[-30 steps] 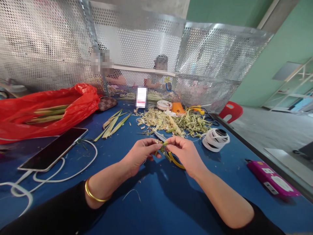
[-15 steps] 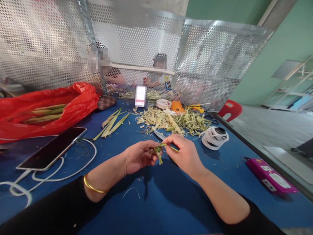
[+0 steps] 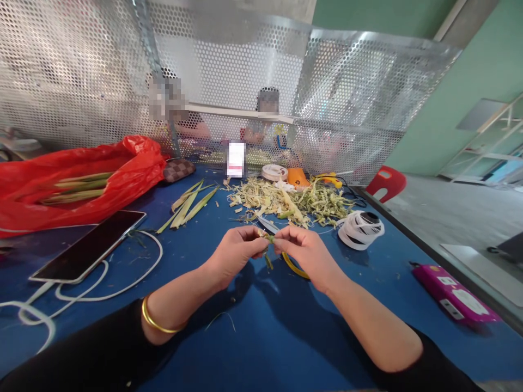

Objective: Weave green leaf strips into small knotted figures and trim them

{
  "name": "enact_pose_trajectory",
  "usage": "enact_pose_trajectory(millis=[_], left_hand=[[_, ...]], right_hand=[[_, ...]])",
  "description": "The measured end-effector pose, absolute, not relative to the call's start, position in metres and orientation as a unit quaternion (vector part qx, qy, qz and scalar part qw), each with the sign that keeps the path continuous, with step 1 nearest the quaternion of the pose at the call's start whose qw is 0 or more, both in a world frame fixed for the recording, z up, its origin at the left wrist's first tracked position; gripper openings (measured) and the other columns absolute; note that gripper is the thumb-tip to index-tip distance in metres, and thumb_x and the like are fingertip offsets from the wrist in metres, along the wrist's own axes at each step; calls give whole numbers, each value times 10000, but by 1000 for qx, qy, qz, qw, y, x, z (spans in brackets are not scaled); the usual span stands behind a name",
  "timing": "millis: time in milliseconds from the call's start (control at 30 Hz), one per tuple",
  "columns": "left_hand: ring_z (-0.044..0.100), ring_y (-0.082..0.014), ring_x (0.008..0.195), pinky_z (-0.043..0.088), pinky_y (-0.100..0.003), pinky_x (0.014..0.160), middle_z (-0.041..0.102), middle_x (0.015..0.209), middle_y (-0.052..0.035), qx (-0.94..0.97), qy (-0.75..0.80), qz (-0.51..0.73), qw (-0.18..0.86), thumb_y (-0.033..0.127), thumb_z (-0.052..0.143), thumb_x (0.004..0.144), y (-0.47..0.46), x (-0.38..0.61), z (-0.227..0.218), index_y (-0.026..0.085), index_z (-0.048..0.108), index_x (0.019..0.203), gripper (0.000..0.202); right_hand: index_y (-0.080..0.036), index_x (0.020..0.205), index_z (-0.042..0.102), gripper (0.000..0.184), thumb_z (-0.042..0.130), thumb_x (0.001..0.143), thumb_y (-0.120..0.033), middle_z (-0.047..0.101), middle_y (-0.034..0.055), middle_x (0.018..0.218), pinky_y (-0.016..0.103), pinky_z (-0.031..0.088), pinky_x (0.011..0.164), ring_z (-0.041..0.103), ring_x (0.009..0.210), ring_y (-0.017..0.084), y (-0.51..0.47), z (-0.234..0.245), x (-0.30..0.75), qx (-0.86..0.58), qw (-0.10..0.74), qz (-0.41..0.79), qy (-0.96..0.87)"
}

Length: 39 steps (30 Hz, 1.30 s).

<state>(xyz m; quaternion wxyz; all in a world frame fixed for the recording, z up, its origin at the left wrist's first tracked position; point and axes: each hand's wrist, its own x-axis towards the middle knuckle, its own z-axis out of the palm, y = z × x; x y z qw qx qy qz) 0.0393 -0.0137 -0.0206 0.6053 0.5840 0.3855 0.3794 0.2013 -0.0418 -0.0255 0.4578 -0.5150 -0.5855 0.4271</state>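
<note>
My left hand [image 3: 235, 253] and my right hand [image 3: 308, 256] meet over the middle of the blue table, each pinching a small knotted piece of green leaf strip [image 3: 269, 261]. Most of the piece is hidden by my fingers; a short green end hangs below them. Scissors with a yellow handle [image 3: 295, 267] lie beneath my right hand, their blades [image 3: 267, 224] pointing away from me. Just past the blades is a heap of curled, pale green leaf shreds [image 3: 281, 202]. Several longer leaf pieces [image 3: 188, 207] lie left of the heap.
A red plastic bag [image 3: 139, 163] holding long leaves stands at the left, behind a tablet-like device [image 3: 87, 247] with a white cable [image 3: 161, 256]. On the right are a white ribbon roll [image 3: 359, 231] and a purple case [image 3: 453, 294]. A perforated metal screen [image 3: 229, 65] separates people behind.
My left hand has turned over, its back now upward, and closed its fingertips on the leaf piece beside my right fingertips. More of the yellow scissor handle shows.
</note>
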Motion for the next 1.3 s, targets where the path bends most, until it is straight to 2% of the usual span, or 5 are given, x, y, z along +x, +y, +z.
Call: enact_pose_trajectory(millis=[233,633,933,1167,1300], left_hand=[[414,-87,529,306,-222,524,505,572,54,650,409,374,519,228,594,669,-15,42,-27,167,608,680,63],[519,-116,578,429,-238,603,562,598,34,595,424,391,560,250,618,660,-17,45,-29,172,608,714,95],[447,-101,521,323,-212,507,524,549,50,711,439,372,404,238,569,692,-13,40,-35,182,644,713,95],[439,-96,513,314,-209,494,519,538,52,722,434,337,421,236,559,704,-15,40,-30,179,641,695,100],[484,-111,539,341,-220,513,561,569,34,713,444,333,429,255,584,698,-15,42,-29,174,651,714,106]], right_hand=[[-173,595,542,177,607,731,-268,479,-51,528,217,283,469,389,494,83,-43,-33,199,-534,443,410,-592],[-172,707,588,185,620,751,-349,525,-34,587,221,313,480,422,517,95,-41,-40,195,-542,486,407,-552],[-191,687,551,109,534,789,-226,550,-11,632,250,373,575,491,597,133,-50,-35,192,-571,435,192,-669],[-166,712,586,146,587,763,-303,512,-27,598,223,323,494,422,534,102,-43,-37,195,-567,452,387,-570],[-173,718,595,95,586,756,-260,518,-33,599,216,334,505,436,547,102,-42,-37,197,-560,454,369,-586]])
